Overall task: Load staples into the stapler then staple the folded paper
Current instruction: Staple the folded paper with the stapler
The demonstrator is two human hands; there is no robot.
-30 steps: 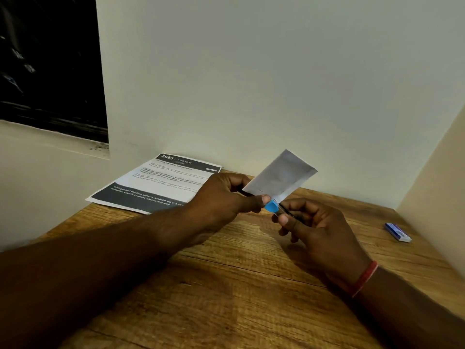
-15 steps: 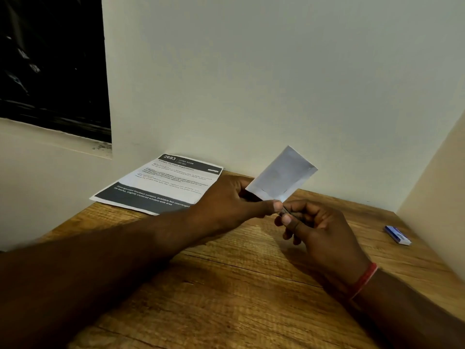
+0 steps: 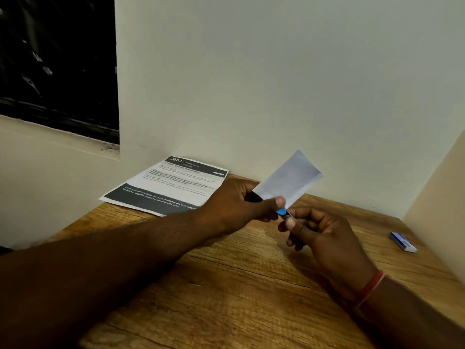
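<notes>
Our left hand (image 3: pixel 241 205) is closed in a pinch: thumb on top and fingers curled underneath, gripping the lower corner of the folded paper (image 3: pixel 289 180). The paper stands up off that grip and leans toward 1 o'clock, its far end free in the air in front of the wall (image 3: pixel 276 84). A tiny dark mark shows near the pinched corner; we cannot tell what it is.

Our right hand (image 3: pixel 324 235) is curled shut around the stapler (image 3: pixel 283 213), of which only a blue tip and a sliver of metal show, poking out toward 11 o'clock between thumb and fingers. That tip sits just under our left thumb at the paper's lower corner; whether the paper sits inside the stapler's mouth is hidden by the thumb. A red thread band (image 3: pixel 371 288) circles the right wrist.

Both hands hover over the middle of the wooden counter (image 3: pixel 226 298). At 10 o'clock a printed sheet (image 3: pixel 171 185) headed 2683 lies flat against the wall, our left hand overlapping its near right corner. At 3 o'clock, well apart from our hands, a small blue and white staple box (image 3: pixel 403 242) lies flat near the right side wall (image 3: pixel 442 210).

The counter is boxed in by the back wall at 12 o'clock and the side wall at 3 o'clock; its left edge runs beneath our left forearm. Bare wood lies open toward 6 o'clock and between our right hand and the box.
</notes>
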